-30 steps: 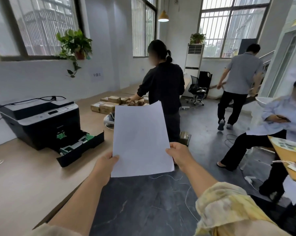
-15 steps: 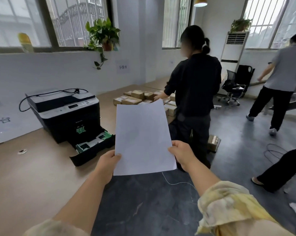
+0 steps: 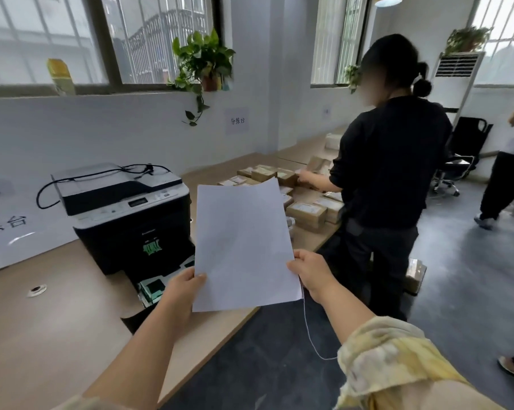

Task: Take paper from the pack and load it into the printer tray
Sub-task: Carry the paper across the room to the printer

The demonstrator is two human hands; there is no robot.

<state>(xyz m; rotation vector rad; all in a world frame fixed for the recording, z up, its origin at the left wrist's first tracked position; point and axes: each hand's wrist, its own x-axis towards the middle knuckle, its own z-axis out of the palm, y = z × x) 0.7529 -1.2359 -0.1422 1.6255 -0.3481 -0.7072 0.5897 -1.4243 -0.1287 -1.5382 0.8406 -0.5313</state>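
I hold white paper (image 3: 241,244) upright in front of me with both hands. My left hand (image 3: 180,291) grips its lower left edge and my right hand (image 3: 311,272) grips its lower right edge. A black and grey printer (image 3: 125,214) stands on the wooden table (image 3: 43,335) to the left. Its black paper tray (image 3: 152,291) is pulled out toward me, with green guides inside. The paper and my left hand hide part of the tray. No paper pack is in view.
A person in black (image 3: 388,173) stands at the table's right end, handling several small cardboard boxes (image 3: 306,213). Another person walks at the far right edge (image 3: 504,179). A potted plant (image 3: 202,63) sits on the windowsill. A white cord (image 3: 309,329) hangs over the dark floor.
The view has swung left and closer to the table. The printer and its tray now lie just behind the paper, which both hands still hold the same way.
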